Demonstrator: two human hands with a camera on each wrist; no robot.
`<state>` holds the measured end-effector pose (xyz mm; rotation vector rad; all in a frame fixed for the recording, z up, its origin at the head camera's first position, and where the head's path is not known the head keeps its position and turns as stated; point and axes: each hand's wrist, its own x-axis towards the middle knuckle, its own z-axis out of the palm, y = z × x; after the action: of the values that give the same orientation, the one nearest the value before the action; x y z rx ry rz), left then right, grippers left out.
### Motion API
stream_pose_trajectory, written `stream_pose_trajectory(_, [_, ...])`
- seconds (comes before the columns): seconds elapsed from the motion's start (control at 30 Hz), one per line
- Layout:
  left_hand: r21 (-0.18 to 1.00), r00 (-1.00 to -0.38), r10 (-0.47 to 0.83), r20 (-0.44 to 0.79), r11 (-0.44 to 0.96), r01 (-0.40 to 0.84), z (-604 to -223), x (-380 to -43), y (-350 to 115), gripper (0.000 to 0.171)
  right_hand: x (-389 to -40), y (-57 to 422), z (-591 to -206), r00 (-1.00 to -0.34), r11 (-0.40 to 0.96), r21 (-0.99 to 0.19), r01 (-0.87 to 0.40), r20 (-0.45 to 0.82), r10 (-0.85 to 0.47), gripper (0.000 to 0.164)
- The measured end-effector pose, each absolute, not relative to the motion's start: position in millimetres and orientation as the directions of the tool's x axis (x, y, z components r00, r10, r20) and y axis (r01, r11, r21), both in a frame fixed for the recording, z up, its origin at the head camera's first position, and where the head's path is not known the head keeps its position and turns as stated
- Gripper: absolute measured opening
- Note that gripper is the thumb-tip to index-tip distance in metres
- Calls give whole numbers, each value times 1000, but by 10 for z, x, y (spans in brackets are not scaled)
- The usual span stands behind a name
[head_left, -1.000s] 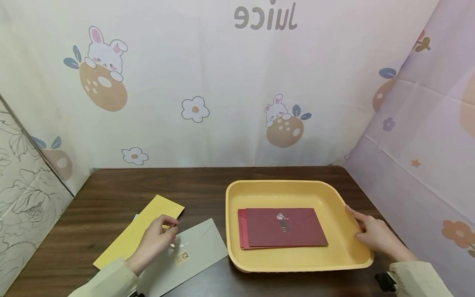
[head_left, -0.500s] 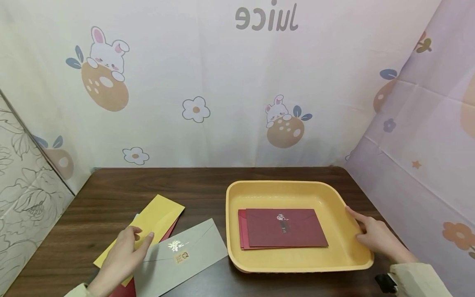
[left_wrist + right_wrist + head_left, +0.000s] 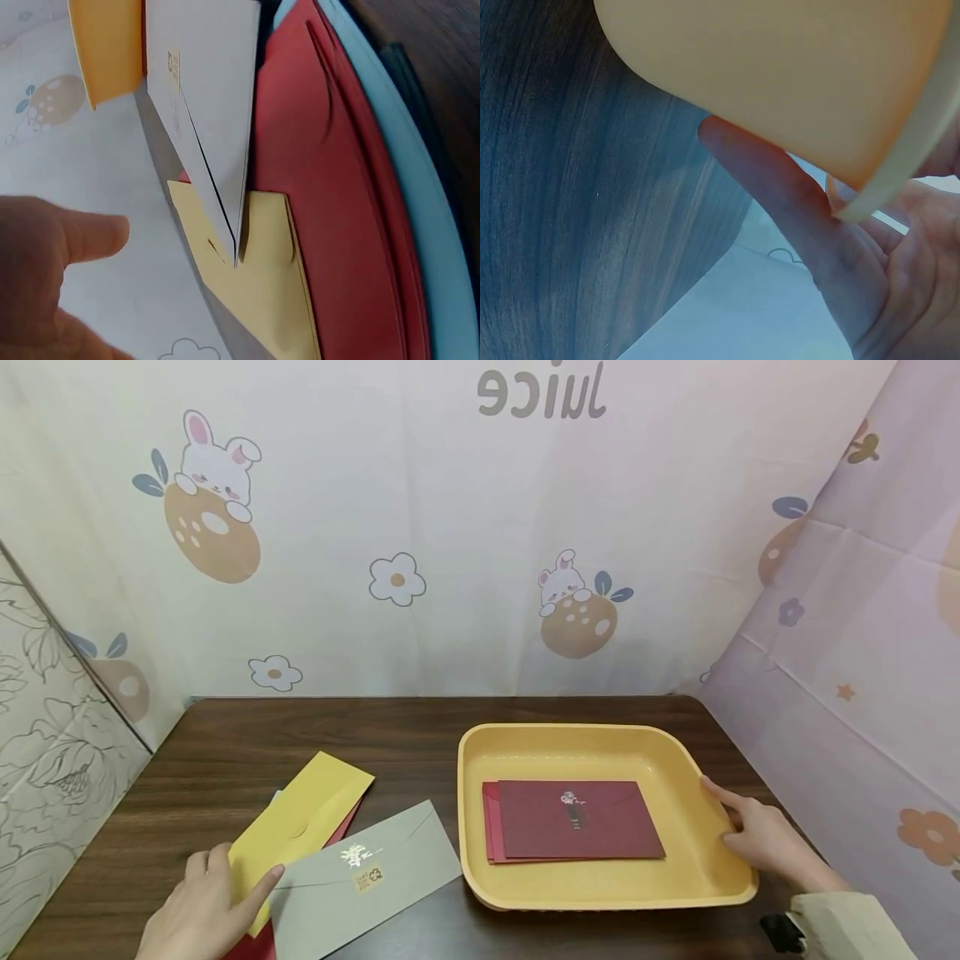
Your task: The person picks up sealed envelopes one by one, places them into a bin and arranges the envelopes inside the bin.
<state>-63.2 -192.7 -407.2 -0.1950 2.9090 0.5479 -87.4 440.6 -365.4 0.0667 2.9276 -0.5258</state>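
Note:
My left hand (image 3: pixel 198 906) is at the lower left end of a yellow envelope (image 3: pixel 296 831), thumb spread from the fingers. The left wrist view has the thumb apart from the paper; whether fingertips touch it is hard to tell. A grey-green envelope (image 3: pixel 371 897) with gold print lies partly over the yellow one. Beneath these, red envelopes (image 3: pixel 322 195) and a light blue one (image 3: pixel 409 195) show. My right hand (image 3: pixel 772 843) grips the right wall of a yellow tray (image 3: pixel 697 868), with fingers on its outside. Inside the tray lies a maroon envelope (image 3: pixel 600 835) over brighter red ones (image 3: pixel 492 835).
The dark wooden table (image 3: pixel 405 727) carries everything. Printed cloth (image 3: pixel 465 610) hangs behind its back edge and along the right side. A dark green edge (image 3: pixel 420 97) shows at the pile's outer side.
My left hand has drawn back from above the grey-green envelope, down and to the left, to the yellow envelope's near end. The tray and my right hand have stayed put.

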Motion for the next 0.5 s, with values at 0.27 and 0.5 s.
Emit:
stream_pose_trajectory(0.27, [289, -973, -43, -226, 951, -109, -4201, -563, -1941, 116, -882, 4410, -3646, -983, 936, -344, 80, -183, 16, 78])
stream_pose_trajectory(0.5, [284, -964, 111, -242, 958, 40, -4281, -539, -2011, 124, -883, 4413, -3650, -984, 936, -344, 74, -178, 12, 78])
